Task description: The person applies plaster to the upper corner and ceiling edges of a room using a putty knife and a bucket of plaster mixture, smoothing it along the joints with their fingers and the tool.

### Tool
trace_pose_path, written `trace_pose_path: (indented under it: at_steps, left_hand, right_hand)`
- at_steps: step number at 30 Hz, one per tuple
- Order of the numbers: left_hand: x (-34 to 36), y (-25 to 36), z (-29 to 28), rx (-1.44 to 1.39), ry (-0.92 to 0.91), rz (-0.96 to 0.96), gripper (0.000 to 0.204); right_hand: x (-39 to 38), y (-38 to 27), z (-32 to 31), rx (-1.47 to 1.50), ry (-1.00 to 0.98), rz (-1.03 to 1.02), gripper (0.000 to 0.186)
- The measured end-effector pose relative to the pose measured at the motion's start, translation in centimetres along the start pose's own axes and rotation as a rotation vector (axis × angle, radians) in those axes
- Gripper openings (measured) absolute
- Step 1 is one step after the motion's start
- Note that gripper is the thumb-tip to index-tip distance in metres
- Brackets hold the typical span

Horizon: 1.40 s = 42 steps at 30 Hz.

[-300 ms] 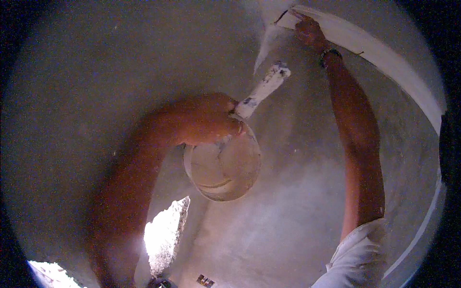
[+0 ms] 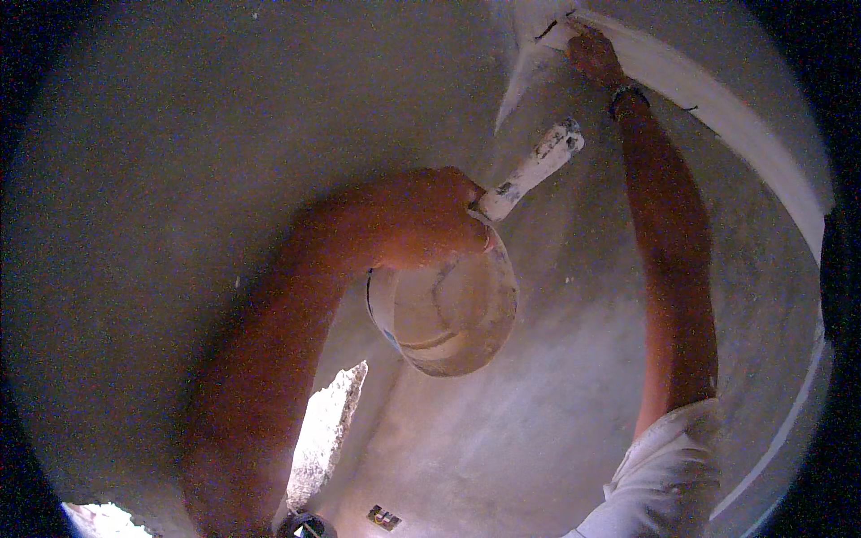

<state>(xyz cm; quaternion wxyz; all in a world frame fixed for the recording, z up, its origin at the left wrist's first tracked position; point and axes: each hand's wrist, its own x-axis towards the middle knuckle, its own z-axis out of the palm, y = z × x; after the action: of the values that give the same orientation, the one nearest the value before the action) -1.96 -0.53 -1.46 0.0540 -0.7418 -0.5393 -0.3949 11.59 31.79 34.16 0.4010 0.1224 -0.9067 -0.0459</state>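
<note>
My left hand (image 2: 453, 215) is closed on the rim of a round bowl (image 2: 475, 332) with pale, wet-looking paste inside. The same hand also keeps a scraper (image 2: 538, 170) against the rim; its paste-smeared handle sticks out up and to the right, and its blade is hidden. High at the upper right, my right hand (image 2: 595, 56) reaches to a white cornice strip (image 2: 664, 67). Its fingers are stretched out to the strip's end, beside a dark gap in the corner. No tool shows in that hand.
Grey plastered walls surround the corner. Bright light comes through a rough-edged opening (image 2: 327, 435) at lower left, and another bright patch (image 2: 108, 520) shows at the bottom left. A socket box (image 2: 384, 517) sits low on the wall. A small dark mark (image 2: 689, 108) lies on the cornice's lower edge.
The view has shifted a little, so the bowl, scraper and left hand appear farther right. My right hand stays at the cornice end, its fingers drawn slightly back from the gap.
</note>
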Motion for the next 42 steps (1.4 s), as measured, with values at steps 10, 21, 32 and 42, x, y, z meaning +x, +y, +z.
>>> trace_pose_path:
  at_steps: [10,21,32,42]
  left_hand:
    - [0.3,2.0,0.0,0.165,0.009,-0.128,0.033]
    - [0.1,1.5,-0.5,0.129,-0.037,-0.095,0.032]
    - [0.4,0.9,-0.2,0.103,-0.033,-0.074,0.031]
    - [0.5,0.9,0.2,0.022,0.027,-0.073,0.032]
  right_hand:
    - [-1.2,-5.0,3.8,-1.163,0.008,-0.149,0.06]
    - [0.3,-4.4,7.4,-1.461,0.106,0.191,0.06]
    - [0.2,-3.9,6.2,-1.616,0.091,-0.1,0.034]
    - [-1.9,-7.0,5.3,-1.464,0.122,-0.048,0.03]
